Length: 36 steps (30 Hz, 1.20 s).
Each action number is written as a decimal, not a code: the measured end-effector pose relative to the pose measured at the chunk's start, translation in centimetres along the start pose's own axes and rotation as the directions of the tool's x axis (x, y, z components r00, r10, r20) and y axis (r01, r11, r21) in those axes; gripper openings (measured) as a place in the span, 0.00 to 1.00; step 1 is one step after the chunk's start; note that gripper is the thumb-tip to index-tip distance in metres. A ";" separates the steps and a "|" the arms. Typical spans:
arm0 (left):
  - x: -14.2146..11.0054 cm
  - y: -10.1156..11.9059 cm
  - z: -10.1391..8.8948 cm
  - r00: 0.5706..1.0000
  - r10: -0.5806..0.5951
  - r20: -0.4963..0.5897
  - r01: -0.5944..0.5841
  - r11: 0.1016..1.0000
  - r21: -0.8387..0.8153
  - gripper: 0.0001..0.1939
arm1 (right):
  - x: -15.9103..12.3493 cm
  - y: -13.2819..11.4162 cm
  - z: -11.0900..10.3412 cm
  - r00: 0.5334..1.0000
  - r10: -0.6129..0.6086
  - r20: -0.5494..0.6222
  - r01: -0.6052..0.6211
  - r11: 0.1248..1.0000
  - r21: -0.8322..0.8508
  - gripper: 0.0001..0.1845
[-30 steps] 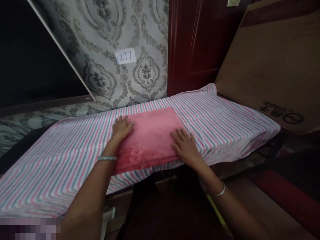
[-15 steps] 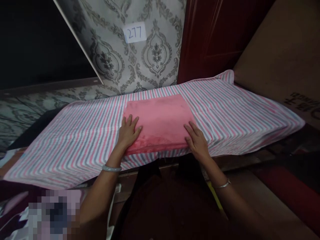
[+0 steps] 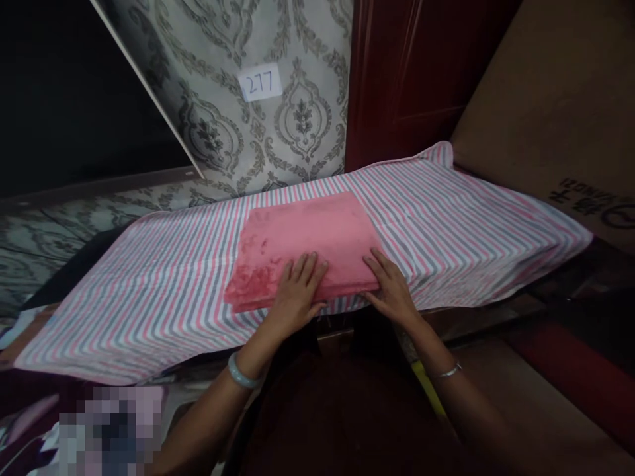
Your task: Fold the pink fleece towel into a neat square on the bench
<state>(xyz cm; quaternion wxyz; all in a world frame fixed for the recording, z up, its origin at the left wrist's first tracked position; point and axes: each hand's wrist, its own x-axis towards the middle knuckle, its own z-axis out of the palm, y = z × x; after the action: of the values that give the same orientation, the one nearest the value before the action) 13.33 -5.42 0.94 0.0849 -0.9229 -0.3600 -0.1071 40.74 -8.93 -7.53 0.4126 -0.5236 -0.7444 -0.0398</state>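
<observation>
A folded pink plush cloth (image 3: 307, 228) lies flat on a striped sheet (image 3: 173, 277), its layers showing along the near edge. My left hand (image 3: 297, 291) rests on the near edge of the pink cloth, left of its right corner, fingers stretched out on top and thumb out to the side. At the near right corner, my right hand (image 3: 391, 287) touches the cloth with fingers extended and thumb apart by the front edge. Darker brushed marks show on the cloth's left side. Both palms' undersides are hidden.
Behind the sheet stands a patterned wall with a paper label (image 3: 260, 82) reading 277. A dark screen (image 3: 84, 99) is at the upper left, a dark red door (image 3: 417, 79) at the back. A large cardboard box (image 3: 555, 99) borders the right side.
My left hand has slid from the cloth's left side rightward to its near edge. My right hand stays at the right corner, with its thumb now lower. The view has shifted slightly.
</observation>
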 end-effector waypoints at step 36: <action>12.4 -10.1 -18.9 0.933 -0.335 -0.130 0.156 0.703 -0.693 0.11 | 3.4 0.4 1.7 0.860 0.508 0.054 -0.384 0.573 0.724 0.41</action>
<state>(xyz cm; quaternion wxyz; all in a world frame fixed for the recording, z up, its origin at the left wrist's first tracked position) 12.73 5.51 23.13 -0.2251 -0.8130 -0.4040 -0.3539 39.76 -5.35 -6.54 0.6366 -0.4877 -0.5076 0.3150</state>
